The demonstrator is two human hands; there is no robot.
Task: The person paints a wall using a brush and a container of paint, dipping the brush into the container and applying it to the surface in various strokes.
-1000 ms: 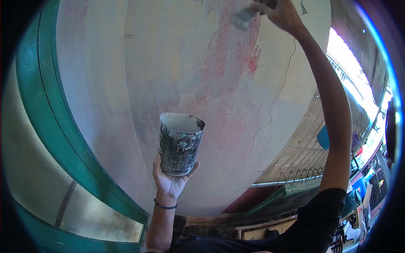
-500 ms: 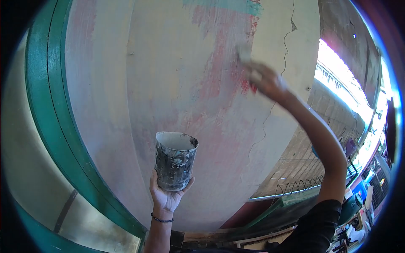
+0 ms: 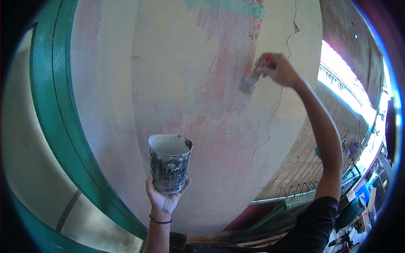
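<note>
My left hand (image 3: 165, 199), with a dark beaded bracelet at the wrist, holds a paint-stained dark container (image 3: 170, 168) from below, upright, with a pale inside. Higher up on the right, my right hand (image 3: 274, 69) is closed on the red handle of a paintbrush (image 3: 249, 83). Its bristles point down and left, at or close to the wall (image 3: 168, 84); whether they touch it is unclear. The wall shows pale paint over red and teal patches, with a long crack right of the brush.
A green door frame (image 3: 48, 97) runs down the left side. On the right are a woven panel (image 3: 301, 156), a bright opening (image 3: 344, 80), wire hooks, a purple item (image 3: 353, 147) and a dark green cylinder (image 3: 351, 212) among clutter.
The brush has swung from pointing up to pointing down, and my right hand has turned at the wrist and moved slightly right. The container sits slightly lower and further left in view.
</note>
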